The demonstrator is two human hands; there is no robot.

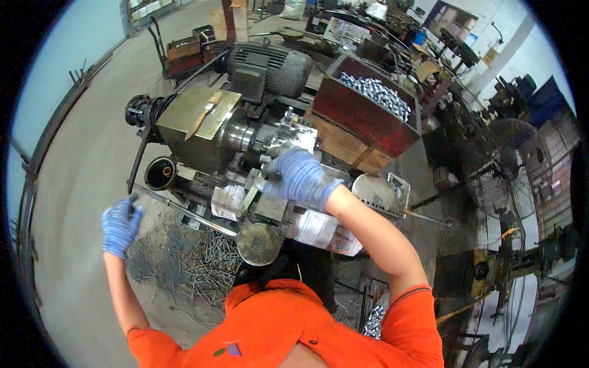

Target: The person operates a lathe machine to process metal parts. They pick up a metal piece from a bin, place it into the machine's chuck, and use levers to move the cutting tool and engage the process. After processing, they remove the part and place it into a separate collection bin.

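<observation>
Workshop floor [80, 184], gloved left hand [121, 227] near metal lever [190, 214], right hand [300, 176] over machine [193, 147], cannot tell either grip's closure.

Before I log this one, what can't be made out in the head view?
All in the head view:
Right hand: its own back hides whether anything is held.
Left hand: too small to tell whether it touches the rod.
Red bin: near wall hides its depth.
Silver pieces: partly hidden by the right sleeve.
</observation>
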